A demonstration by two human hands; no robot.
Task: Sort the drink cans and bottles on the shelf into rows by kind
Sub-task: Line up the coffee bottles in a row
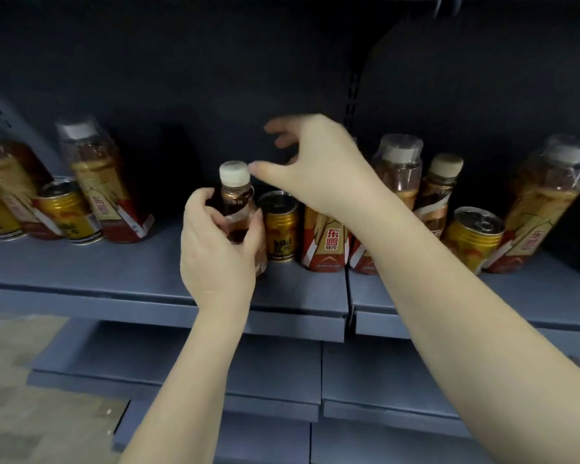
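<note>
We held the small bottle [235, 202] at the shelf [121, 262] front, left hand [215, 252] wrapped round its body. It seemed light, rigid, slick; mid-body suited. Our right hand [315, 165] hovered spread, empty, above a can [279, 226].

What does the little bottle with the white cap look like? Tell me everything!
The little bottle is clear plastic with dark brown drink inside and a ridged white cap on top. A brownish label wraps its upper part. It stands upright near the front of the blue-grey shelf, just left of a gold can. The left hand grips it, its fingers and thumb curled round the body. The right hand hovers open just beside the cap, its thumb tip almost at it.
</note>
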